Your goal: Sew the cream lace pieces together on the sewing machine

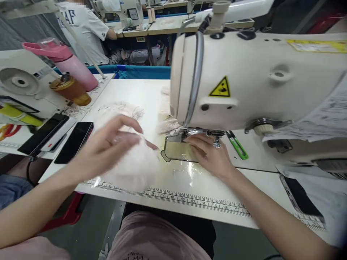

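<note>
Head view: your left hand [108,142], grip unreadable (blur), atop pale pink fabric piece [135,168]; right hand [210,153] flat, unclenched, beneath white sewing machine [257,83].

The head-worn camera looks forward and down, close over the sewing machine [255,83] and white table [130,94].

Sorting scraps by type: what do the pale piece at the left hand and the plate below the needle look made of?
The pale piece looks like soft matte pinkish cloth, fuzzy at its edges; blur hides the weave. The plate looks like smooth polished metal: it mirrors the light.
</note>
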Demonstrator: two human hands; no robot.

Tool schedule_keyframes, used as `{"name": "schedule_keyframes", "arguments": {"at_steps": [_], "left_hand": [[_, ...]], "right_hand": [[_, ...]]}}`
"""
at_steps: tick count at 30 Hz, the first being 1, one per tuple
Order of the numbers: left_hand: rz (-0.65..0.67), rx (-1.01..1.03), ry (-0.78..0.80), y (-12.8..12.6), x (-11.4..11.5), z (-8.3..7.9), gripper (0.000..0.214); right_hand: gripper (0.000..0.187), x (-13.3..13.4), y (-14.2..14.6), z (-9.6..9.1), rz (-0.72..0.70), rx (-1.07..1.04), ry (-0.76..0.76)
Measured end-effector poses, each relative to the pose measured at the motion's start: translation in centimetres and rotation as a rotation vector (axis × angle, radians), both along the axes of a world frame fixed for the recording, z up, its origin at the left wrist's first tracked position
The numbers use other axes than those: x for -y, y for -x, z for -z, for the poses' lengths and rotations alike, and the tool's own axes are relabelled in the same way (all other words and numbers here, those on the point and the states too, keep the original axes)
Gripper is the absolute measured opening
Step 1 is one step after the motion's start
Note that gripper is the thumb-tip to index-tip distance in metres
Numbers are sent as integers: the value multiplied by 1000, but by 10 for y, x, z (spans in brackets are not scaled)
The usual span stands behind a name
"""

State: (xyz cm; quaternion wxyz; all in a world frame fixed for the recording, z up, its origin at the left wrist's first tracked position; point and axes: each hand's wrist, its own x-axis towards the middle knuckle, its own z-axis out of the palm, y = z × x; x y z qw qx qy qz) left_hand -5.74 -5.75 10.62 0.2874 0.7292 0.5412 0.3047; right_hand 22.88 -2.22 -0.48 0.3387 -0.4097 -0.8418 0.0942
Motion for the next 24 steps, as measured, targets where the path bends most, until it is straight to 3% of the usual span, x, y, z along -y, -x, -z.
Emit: {"name": "schedule_keyframes", "arguments": {"at_steps": [3,5,7,12,18,24], "left_hand": [[324,91,230,-38,3,19,15],[370,48,183,-52,-4,36,16],[363,2,89,-59,-11,51,15],[392,14,-94,-61,-16,72,19],[390,-35,-168,-61,-14,74,34],[348,-141,-228,-60,-14,74,38]], "right_hand": [[27,5,3,-9,-164,-254,514],[36,7,5,-17,-299,-391,811],[36,8,5,-21,-340,-418,943],[36,6,5,-20,-318,-440,983],[40,5,4,-14,-315,-446,964],[19,4,6,-15,-317,-363,880]]}}
